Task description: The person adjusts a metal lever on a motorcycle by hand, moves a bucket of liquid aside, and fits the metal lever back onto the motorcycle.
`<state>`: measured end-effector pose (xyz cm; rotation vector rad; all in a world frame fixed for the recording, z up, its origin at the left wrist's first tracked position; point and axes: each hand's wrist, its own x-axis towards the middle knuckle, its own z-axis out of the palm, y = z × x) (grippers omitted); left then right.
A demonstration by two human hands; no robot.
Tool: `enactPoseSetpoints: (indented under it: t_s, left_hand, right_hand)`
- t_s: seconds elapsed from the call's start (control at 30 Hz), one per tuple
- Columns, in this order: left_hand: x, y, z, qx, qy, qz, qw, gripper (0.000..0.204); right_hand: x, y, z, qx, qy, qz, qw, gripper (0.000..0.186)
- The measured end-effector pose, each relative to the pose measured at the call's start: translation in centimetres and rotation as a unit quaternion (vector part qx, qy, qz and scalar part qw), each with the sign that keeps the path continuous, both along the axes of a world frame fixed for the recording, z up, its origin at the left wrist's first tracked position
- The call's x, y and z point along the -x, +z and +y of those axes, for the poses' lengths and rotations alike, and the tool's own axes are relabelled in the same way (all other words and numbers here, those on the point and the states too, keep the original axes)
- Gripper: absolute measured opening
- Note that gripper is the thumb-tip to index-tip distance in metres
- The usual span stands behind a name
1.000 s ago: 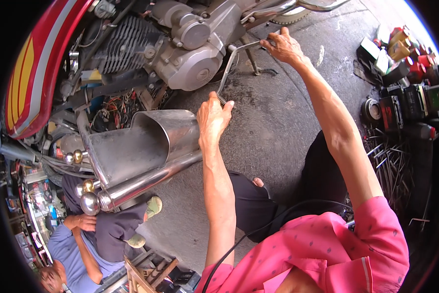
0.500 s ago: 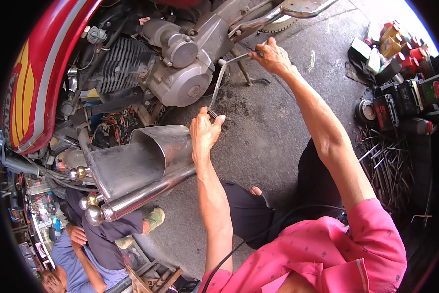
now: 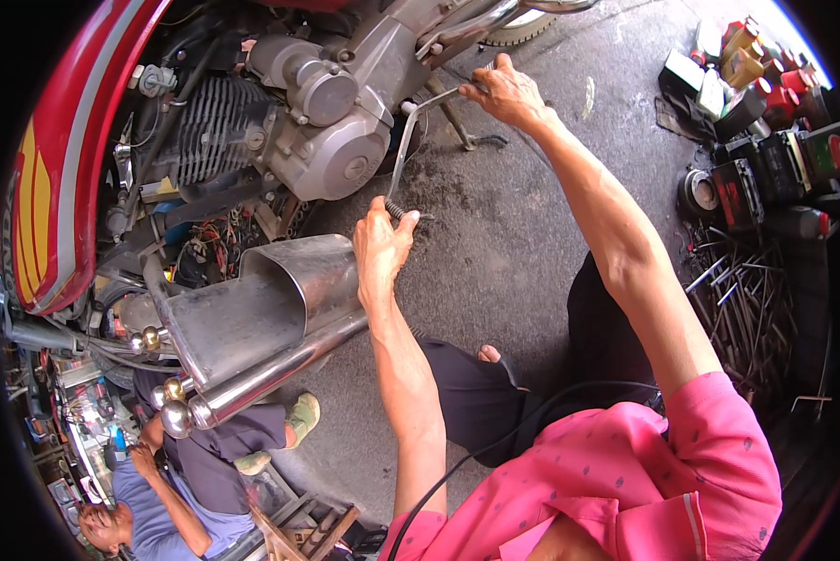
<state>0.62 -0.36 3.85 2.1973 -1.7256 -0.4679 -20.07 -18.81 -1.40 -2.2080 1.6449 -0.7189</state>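
Observation:
A bent metal lever (image 3: 399, 154) with a round knob-like part at its bend spans both hands in front of the motorcycle engine (image 3: 331, 150). My left hand (image 3: 381, 248) is closed on its lower end, beside a dark ribbed, coil-like piece (image 3: 396, 210). Farther away and to the right, my right hand (image 3: 509, 93) wraps its fingers round the other end and hides most of it. The bend lies close to the engine's round cover in the picture; whether it touches is unclear.
A metal crash guard (image 3: 280, 299) with chrome tubes and ball ends juts out beside my left forearm. At the left sits another person (image 3: 181, 505) in blue. Oil bottles (image 3: 747, 103), batteries (image 3: 738, 192) and a pile of metal rods (image 3: 738, 299) line the right side.
The scene has shifted slightly left in view. Both hands keep their hold on the lever, with little change between them. The seated person's hands have moved up toward the chest.

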Motion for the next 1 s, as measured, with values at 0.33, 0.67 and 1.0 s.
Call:
enactPoseSetpoints:
  t_s: [0.33, 0.67, 1.0]
  left_hand:
    - [0.17, 0.09, 0.13, -0.029, -0.006, -0.011, 1.000, 0.049]
    - [-0.37, -0.23, 0.05, -0.055, -0.018, -0.032, 0.998, 0.056]
    - [-0.11, 0.43, 0.16, -0.079, -0.007, -0.010, 0.997, 0.056]
  right_hand:
    - [0.07, 0.12, 0.14, -0.014, 0.002, 0.006, 1.000, 0.044]
    - [-0.05, 0.37, 0.19, -0.027, 0.001, 0.013, 1.000, 0.044]
    - [-0.17, 0.04, -0.10, -0.022, -0.003, 0.027, 0.999, 0.047]
